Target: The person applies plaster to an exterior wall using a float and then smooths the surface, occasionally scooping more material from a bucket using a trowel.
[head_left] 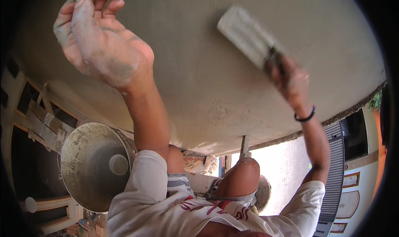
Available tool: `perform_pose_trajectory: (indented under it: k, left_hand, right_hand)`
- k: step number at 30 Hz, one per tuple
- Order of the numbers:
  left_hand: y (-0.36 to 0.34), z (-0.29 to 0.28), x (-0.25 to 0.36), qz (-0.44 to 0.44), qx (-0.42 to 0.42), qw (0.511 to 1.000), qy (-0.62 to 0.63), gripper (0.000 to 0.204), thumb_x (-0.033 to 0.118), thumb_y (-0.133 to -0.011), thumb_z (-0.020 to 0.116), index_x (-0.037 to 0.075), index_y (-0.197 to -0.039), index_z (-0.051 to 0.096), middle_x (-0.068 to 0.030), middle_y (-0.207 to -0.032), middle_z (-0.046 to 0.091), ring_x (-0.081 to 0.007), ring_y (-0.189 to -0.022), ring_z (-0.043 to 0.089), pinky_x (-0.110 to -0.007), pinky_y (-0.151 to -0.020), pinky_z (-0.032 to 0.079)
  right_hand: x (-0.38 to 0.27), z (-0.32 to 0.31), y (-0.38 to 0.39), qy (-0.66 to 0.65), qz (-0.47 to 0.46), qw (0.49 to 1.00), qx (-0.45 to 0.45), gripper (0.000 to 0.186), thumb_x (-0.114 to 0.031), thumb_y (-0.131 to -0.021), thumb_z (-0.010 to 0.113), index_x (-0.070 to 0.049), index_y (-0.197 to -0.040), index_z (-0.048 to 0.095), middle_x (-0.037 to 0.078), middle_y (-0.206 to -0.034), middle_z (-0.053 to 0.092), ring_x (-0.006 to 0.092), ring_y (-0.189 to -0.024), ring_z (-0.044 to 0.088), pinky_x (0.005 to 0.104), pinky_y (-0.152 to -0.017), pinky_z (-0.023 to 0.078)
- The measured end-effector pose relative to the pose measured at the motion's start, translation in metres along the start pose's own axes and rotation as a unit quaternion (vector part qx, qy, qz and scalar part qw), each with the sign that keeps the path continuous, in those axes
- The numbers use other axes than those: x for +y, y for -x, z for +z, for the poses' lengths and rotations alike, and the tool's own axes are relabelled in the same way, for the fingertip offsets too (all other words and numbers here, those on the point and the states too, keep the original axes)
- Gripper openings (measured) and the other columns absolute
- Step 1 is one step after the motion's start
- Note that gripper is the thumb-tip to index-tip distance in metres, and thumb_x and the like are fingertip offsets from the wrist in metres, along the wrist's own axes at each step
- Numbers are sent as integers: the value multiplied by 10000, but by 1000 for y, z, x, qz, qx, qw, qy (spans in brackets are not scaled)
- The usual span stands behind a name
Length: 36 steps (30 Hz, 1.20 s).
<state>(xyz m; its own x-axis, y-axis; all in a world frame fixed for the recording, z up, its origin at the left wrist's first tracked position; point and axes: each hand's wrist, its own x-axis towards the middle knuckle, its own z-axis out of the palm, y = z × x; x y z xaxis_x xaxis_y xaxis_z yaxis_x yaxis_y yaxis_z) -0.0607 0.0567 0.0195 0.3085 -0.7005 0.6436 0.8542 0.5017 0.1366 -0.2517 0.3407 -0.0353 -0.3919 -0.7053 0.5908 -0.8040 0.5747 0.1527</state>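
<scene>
Right hand (294,81) holds a trowel (246,36) (well inside the plaster's edge (333,119)).

Green leaves (376,102), orange strip (380,154) at right

A grey slatted shutter (332,154) stands near framed panels (351,180); wooden planks (50,121) show at left.

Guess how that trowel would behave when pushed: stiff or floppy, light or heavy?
The trowel is probably fairly stiff, since its long, flat blade looks straight. It seems likely light enough for one-handed use, as only the right hand holds it.
</scene>
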Motion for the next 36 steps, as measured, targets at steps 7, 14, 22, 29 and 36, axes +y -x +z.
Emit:
perform_pose_trajectory:
  k: [7,14,22,29,36]
  left_hand:
    - [26,6,3,-4,-165,980,112,243,190,-958,498,4,-1109,536,-98,-983,608,-190,-914,571,-286,-811,421]
    - [23,-3,-15,54,-143,988,9,310,190,-933,480,-50,-1125,515,-151,-983,610,-254,-909,590,-324,-801,450]
    - [30,24,1,-23,-95,994,-47,247,134,-970,381,-84,-1028,481,-239,-1017,588,-378,-951,600,-394,-804,485]
    - [66,44,0,-36,-110,993,-21,122,84,-952,437,-20,-998,479,-189,-972,628,-298,-919,623,-334,-743,496]
    - [85,52,-5,-49,-150,987,-16,113,67,-954,432,-3,-1032,475,-163,-998,628,-254,-925,621,-301,-742,487]
  right_hand:
    - [-47,-76,-100,69,-75,993,64,252,-187,-884,628,-11,-1060,666,116,-791,675,201,-685,631,346,-615,514]
    - [-80,173,82,78,-154,951,-256,282,-85,-898,513,-20,-1166,571,180,-849,587,303,-724,686,377,-545,563]
    - [23,249,270,-28,17,883,-469,383,-331,-931,482,2,-1061,620,190,-924,668,364,-813,677,453,-729,558]
    - [83,6,140,-70,90,991,66,310,-211,-810,722,-65,-1079,681,156,-818,648,300,-645,628,373,-584,531]
    - [97,0,89,60,66,990,108,297,-241,-858,658,-103,-1118,624,118,-826,604,305,-594,620,376,-524,507]
